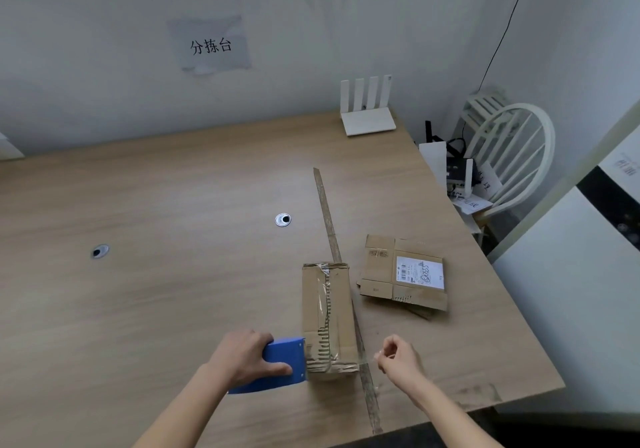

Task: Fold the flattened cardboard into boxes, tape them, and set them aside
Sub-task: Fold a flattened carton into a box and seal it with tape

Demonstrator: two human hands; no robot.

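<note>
A folded cardboard box (pixel 328 316) lies on its side on the wooden table (pixel 173 291), toward the near right part of the surface, its long axis running from the near edge toward the far one. Clear tape covers its top seam and wraps its near end. The left hand (pixel 247 355) grips a blue tape dispenser (pixel 277 364), fingers curled over the top and thumb along the side, with the dispenser's front pressed against the box's near left end. The right hand (pixel 396 357) is just right of the box's near end, fingertips pinched on a strand of clear tape (pixel 367 361) that stretches from the box to the fingers. A flattened cardboard piece (pixel 403 272) with a white shipping label lies flat near the right edge, close beside the box but apart from it. A long thin strip (pixel 341 281) runs across the table from the far side to the near edge, passing under or along the box's right side. A white router (pixel 367 111) stands at the far right corner.
</note>
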